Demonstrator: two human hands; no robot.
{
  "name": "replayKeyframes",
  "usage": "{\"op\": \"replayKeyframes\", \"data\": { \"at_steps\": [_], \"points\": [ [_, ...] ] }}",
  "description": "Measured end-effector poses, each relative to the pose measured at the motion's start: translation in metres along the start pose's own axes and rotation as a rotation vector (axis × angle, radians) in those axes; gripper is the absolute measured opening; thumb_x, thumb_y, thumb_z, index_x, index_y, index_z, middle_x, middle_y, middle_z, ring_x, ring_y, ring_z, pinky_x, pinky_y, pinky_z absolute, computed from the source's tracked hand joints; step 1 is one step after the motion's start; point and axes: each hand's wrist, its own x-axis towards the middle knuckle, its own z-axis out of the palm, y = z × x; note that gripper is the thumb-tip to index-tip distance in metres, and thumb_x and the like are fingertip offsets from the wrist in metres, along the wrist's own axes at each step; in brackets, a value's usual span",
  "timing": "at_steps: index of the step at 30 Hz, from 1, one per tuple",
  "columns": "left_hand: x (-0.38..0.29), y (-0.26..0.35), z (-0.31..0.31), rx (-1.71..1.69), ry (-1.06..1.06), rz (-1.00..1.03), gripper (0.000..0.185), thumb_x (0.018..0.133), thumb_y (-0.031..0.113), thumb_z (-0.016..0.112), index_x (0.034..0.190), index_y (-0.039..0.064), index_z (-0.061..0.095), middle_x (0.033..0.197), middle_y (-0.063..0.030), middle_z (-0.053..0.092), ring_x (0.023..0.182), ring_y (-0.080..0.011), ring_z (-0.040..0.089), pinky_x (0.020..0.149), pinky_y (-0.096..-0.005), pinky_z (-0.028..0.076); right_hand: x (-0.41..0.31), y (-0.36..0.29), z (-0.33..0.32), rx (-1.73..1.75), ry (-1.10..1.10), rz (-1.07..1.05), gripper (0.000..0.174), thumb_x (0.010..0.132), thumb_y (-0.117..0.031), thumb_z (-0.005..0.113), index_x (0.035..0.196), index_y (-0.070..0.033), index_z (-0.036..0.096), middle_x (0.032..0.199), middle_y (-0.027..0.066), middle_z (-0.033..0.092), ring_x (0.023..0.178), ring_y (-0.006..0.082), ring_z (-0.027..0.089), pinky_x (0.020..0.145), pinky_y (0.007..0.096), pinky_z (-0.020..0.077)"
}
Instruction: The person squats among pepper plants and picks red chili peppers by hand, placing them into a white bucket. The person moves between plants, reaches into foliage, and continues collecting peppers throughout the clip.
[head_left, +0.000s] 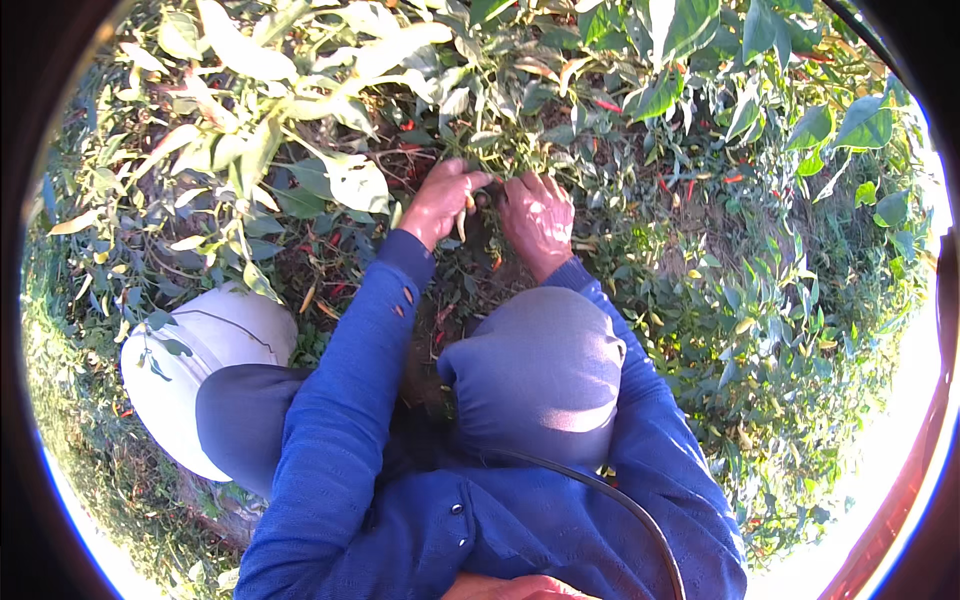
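Note:
Both of my hands are among chili pepper plants (525, 142), just beyond my knees. From the curled fingers of my left hand (439, 199) hangs a pale yellow chili pepper (461, 223). Its thumb and forefinger point toward my right hand (538, 217), which is close beside it with the knuckles up. The right fingers are bent into the stems, and their tips are hidden by leaves. A small spot of red shows between the two hands; I cannot tell which hand touches it.
A white bucket (240, 330) stands at the left against my left knee (247, 420). Large leaves (352, 180) overhang at the upper left. Red chili peppers (733, 179) are scattered through the plants at the right. A dark cable (637, 514) runs across my jacket.

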Motion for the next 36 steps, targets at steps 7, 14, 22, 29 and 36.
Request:
{"op": "replayKeyframes", "data": {
  "at_steps": [7, 14, 22, 29, 36],
  "points": [
    [0.015, -0.014, 0.025, 0.051, 0.302, 0.044, 0.032, 0.093, 0.017, 0.073, 0.114, -0.007, 0.065, 0.091, -0.0074, 0.069, 0.069, -0.0143, 0.061, 0.057, -0.0313, 0.050, 0.003, -0.010, -0.004, 0.198, -0.247, -0.027, 0.010, 0.083, -0.018, 0.069, 0.081, -0.008, 0.068, 0.080, 0.0121, 0.066, 0.080, 0.0346, 0.066, 0.072, 0.0495, 0.0518],
    [0.013, -0.002, -0.006, 0.184, 0.126, 0.020, 0.023, 0.098, 0.026, 0.065, 0.103, 0.003, 0.068, 0.080, 0.0008, 0.064, 0.060, -0.0087, 0.049, 0.050, -0.0290, 0.039, 0.022, 0.021, -0.045, 0.998, -0.056, 0.270, 0.016, 0.101, -0.012, 0.054, 0.095, 0.000, 0.063, 0.080, 0.0082, 0.062, 0.069, 0.0160, 0.060, 0.064, 0.0316, 0.0501],
    [0.002, 0.003, -0.009, 0.215, 0.093, -0.027, 0.024, 0.098, 0.024, 0.069, 0.111, 0.005, 0.071, 0.091, 0.0022, 0.066, 0.065, -0.0075, 0.054, 0.047, -0.0243, 0.038, 0.023, 0.047, 0.000, 0.665, -0.477, 0.295, 0.034, 0.089, -0.030, 0.066, 0.108, -0.002, 0.070, 0.099, 0.0223, 0.072, 0.091, 0.0362, 0.070, 0.084, 0.0451, 0.0537],
    [0.006, -0.002, -0.017, 0.249, 0.122, -0.029, 0.020, 0.098, 0.026, 0.068, 0.109, 0.010, 0.073, 0.083, 0.0048, 0.065, 0.064, -0.0073, 0.052, 0.050, -0.0233, 0.036, 0.000, -0.017, -0.029, 0.417, 0.005, 0.318, 0.020, 0.092, -0.027, 0.067, 0.099, -0.008, 0.064, 0.087, 0.0178, 0.072, 0.078, 0.0389, 0.070, 0.070, 0.0506, 0.0537],
    [0.006, -0.002, -0.014, 0.141, 0.243, -0.124, 0.025, 0.094, 0.031, 0.073, 0.099, 0.006, 0.073, 0.084, -0.0007, 0.066, 0.070, -0.0136, 0.053, 0.054, -0.0316, 0.042, -0.017, -0.019, -0.031, 0.379, -0.248, 0.130, 0.019, 0.097, -0.025, 0.063, 0.103, -0.007, 0.068, 0.082, 0.0180, 0.072, 0.078, 0.0365, 0.073, 0.069, 0.0478, 0.0570]
  ]
}}
